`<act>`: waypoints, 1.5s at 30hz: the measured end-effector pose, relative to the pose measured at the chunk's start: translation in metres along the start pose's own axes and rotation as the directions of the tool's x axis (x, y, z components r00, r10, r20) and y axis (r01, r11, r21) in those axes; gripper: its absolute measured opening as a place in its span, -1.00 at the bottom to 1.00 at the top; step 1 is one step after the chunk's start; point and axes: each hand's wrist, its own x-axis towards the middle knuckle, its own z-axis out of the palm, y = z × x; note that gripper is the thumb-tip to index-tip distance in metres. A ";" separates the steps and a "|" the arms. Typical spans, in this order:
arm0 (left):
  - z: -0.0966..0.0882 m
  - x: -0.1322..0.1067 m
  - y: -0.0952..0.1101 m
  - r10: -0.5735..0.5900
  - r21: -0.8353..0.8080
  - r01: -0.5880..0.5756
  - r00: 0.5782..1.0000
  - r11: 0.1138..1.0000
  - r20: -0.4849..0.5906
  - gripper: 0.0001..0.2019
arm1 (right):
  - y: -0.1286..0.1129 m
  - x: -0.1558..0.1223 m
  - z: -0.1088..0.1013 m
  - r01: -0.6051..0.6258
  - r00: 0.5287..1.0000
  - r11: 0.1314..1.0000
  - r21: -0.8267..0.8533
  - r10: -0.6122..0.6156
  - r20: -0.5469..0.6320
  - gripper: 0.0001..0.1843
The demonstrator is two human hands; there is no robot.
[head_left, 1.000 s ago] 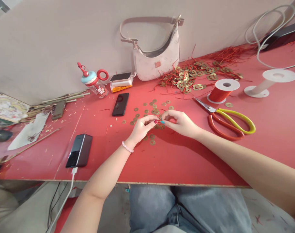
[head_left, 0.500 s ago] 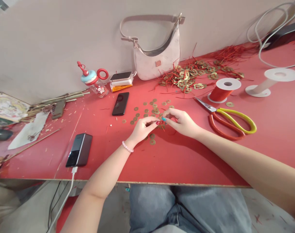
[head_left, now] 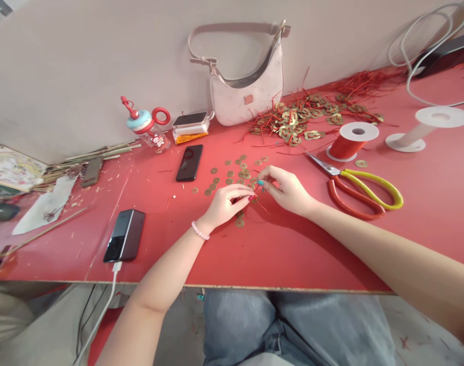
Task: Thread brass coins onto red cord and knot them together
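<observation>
My left hand (head_left: 224,205) and my right hand (head_left: 284,189) meet fingertip to fingertip over the red table (head_left: 277,244). Both are pinched shut around a small brass coin with a thin red string (head_left: 259,201) trailing from it. Several loose brass coins (head_left: 232,175) lie scattered just beyond and beneath the fingers. My left wrist wears a pink bead bracelet (head_left: 199,231).
Red and yellow scissors (head_left: 359,189) lie right of my hands, beside a red cord spool (head_left: 351,141) and a bare white spool (head_left: 430,128). A heap of strung coins (head_left: 308,119) and a pale handbag (head_left: 247,84) sit by the wall. A black phone (head_left: 189,162), power bank (head_left: 125,235) and small bottle (head_left: 148,127) lie left.
My left hand has dropped slightly toward the table, and my right fingertips have shifted a little up and away from it, drawing the red string between them.
</observation>
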 end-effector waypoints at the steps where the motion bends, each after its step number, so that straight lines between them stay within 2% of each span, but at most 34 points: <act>1: 0.000 0.000 0.000 0.016 0.003 -0.016 1.000 1.000 0.001 -0.86 | 0.001 0.000 0.000 -0.005 1.000 1.000 -0.001 0.005 -0.006 -0.95; 13: -0.002 0.000 0.004 0.103 -0.008 -0.103 0.995 0.995 0.003 -0.87 | 0.006 0.001 0.000 -0.044 0.999 0.995 -0.086 0.043 -0.017 -0.92; 18: 0.001 0.000 0.005 -0.058 -0.064 0.054 0.996 0.997 -0.061 -0.88 | 0.011 0.001 0.001 -0.023 0.999 0.990 -0.141 0.026 0.019 -0.93; 23: 0.001 0.000 0.001 -0.167 -0.132 0.149 0.977 0.980 -0.132 -0.89 | 0.004 0.001 -0.001 -0.006 1.000 0.996 -0.084 0.006 -0.010 -0.97; 26: 0.001 0.001 0.000 -0.181 -0.131 0.160 0.969 0.978 -0.166 -0.90 | -0.005 0.000 -0.004 0.081 0.997 0.996 -0.046 -0.082 -0.008 -0.93; 29: 0.001 0.001 0.001 -0.158 -0.089 0.145 0.972 0.985 -0.173 -0.91 | -0.011 -0.002 -0.005 0.204 0.977 0.979 -0.012 -0.203 0.058 -0.92; 31: 0.001 0.001 0.002 -0.143 -0.064 0.134 0.975 0.989 -0.168 -0.91 | -0.012 -0.004 -0.003 0.243 0.966 0.970 -0.010 -0.241 0.093 -0.93; 36: 0.001 0.001 0.001 -0.153 -0.063 0.144 0.970 0.988 -0.188 -0.90 | -0.009 -0.005 0.003 0.288 0.955 0.956 -0.050 -0.284 0.083 -0.92; 45: 0.000 0.002 0.001 -0.133 -0.034 0.128 0.959 0.991 -0.250 -0.92 | -0.011 -0.005 0.001 0.314 0.946 0.947 -0.063 -0.306 0.109 -0.90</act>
